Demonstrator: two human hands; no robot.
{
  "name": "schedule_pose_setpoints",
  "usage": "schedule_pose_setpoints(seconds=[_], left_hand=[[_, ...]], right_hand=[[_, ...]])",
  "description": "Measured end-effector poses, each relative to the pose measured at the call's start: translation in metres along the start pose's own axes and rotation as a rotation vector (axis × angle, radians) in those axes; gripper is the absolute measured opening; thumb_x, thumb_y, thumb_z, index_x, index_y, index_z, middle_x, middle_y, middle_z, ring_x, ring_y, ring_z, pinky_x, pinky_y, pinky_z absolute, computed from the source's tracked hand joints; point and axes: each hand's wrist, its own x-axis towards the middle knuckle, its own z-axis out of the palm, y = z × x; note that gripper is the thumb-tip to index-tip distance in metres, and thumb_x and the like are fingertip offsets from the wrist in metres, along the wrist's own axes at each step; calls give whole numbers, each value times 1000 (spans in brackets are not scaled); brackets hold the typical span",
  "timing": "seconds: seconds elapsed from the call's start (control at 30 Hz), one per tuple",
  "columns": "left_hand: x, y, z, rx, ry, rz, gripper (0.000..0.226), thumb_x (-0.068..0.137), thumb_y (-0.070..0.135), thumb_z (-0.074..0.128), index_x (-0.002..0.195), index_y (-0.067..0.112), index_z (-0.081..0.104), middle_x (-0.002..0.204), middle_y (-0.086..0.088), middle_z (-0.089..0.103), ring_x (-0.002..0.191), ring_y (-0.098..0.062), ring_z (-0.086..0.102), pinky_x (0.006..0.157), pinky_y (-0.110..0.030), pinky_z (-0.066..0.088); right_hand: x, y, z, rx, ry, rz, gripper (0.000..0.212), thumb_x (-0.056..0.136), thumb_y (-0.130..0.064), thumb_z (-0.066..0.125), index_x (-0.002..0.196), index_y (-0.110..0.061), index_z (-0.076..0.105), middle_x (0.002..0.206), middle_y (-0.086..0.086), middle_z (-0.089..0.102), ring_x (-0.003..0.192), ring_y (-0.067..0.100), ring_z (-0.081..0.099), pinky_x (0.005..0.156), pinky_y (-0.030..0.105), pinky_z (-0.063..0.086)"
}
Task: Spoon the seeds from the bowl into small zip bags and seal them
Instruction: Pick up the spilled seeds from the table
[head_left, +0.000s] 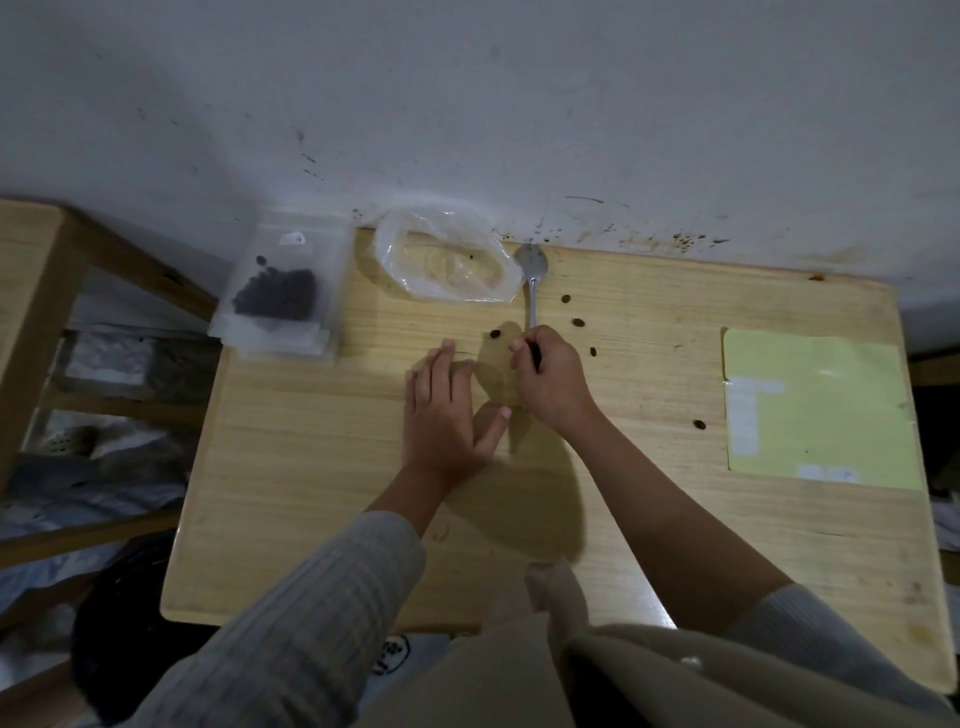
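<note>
My right hand (550, 379) is curled around the near end of a metal spoon (531, 267), which lies on the wooden table (311, 467) with its bowl pointing at the wall. My left hand (441, 410) rests flat, palm down, just left of it, thumb spread toward the right hand. Several dark loose seeds (578, 322) are scattered around the spoon and to the right. A clear, crumpled plastic container (447, 260) sits at the back and looks almost empty. At the table's left corner, a stack of small zip bags (278, 291) shows dark seeds in the top one.
A pale yellow-green sheet (815, 410) lies flat on the right side of the table. The wall (467, 104) runs directly behind the table. A wooden frame (36, 291) and clutter stand to the left, below table height.
</note>
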Motion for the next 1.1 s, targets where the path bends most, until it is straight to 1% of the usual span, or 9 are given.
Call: schedule_pose_setpoints(seconds=[0.17, 0.3, 0.5, 0.6, 0.7, 0.87, 0.93, 1.03, 1.1], left_hand=[[1, 0, 1, 6, 0, -7, 68, 80, 56, 47, 126, 7, 51, 147, -17, 37, 137, -34, 32, 110, -55, 26], [1, 1, 1, -11, -1, -18, 69, 78, 56, 47, 126, 6, 51, 147, -17, 38, 137, -34, 32, 110, -55, 25], [2, 1, 2, 16, -12, -12, 70, 81, 59, 43, 126, 6, 50, 147, -18, 37, 137, -35, 32, 109, -55, 25], [1, 0, 2, 22, -23, -18, 71, 82, 61, 41, 127, 7, 50, 149, -17, 35, 139, -34, 30, 110, -54, 23], [2, 0, 2, 10, -31, -25, 71, 83, 62, 40, 129, 8, 49, 150, -17, 34, 140, -33, 28, 111, -52, 22], [1, 0, 1, 2, -29, -26, 71, 83, 62, 39, 128, 8, 50, 150, -17, 34, 140, -33, 28, 111, -52, 22], [1, -1, 1, 5, -28, -25, 71, 83, 62, 40, 126, 7, 51, 149, -17, 35, 139, -34, 30, 110, -53, 24], [1, 0, 2, 4, -22, -25, 70, 81, 60, 42, 125, 7, 52, 148, -17, 37, 138, -34, 32, 109, -54, 26], [2, 1, 1, 3, -11, -22, 69, 79, 59, 44, 124, 6, 52, 146, -18, 39, 136, -36, 34, 108, -55, 27]], right_hand=[[5, -5, 3, 179, -20, 145, 19, 93, -9, 48, 77, -13, 57, 73, 2, 58, 53, 8, 49, 52, 24, 43], [8, -10, 0, 394, -61, 219, 33, 90, -1, 44, 60, -10, 54, 60, 3, 54, 40, 2, 42, 41, 17, 35], [15, -11, 3, 70, 63, 1, 50, 96, -27, 53, 49, -17, 38, 44, -5, 33, 39, 6, 30, 45, 20, 27], [20, -6, 3, -253, 12, -163, 21, 89, -27, 63, 82, -9, 70, 60, 1, 61, 54, 14, 55, 55, 26, 42], [25, 0, 6, -429, -110, -136, 26, 90, -25, 59, 112, -16, 68, 101, 6, 72, 92, 25, 65, 76, 34, 52], [31, -6, 13, -616, -126, -155, 24, 96, -21, 47, 108, -12, 65, 97, 10, 69, 88, 30, 63, 67, 32, 46], [28, -10, 13, -543, -88, -167, 20, 95, -18, 47, 104, -6, 60, 83, 11, 66, 74, 28, 61, 59, 29, 41], [18, -9, 5, -162, 53, -116, 8, 92, -8, 46, 87, -3, 51, 58, 1, 48, 49, 14, 45, 46, 24, 33], [11, -7, -6, 93, 92, 13, 18, 91, -4, 41, 74, -6, 47, 56, -1, 42, 46, 8, 38, 45, 20, 31]])
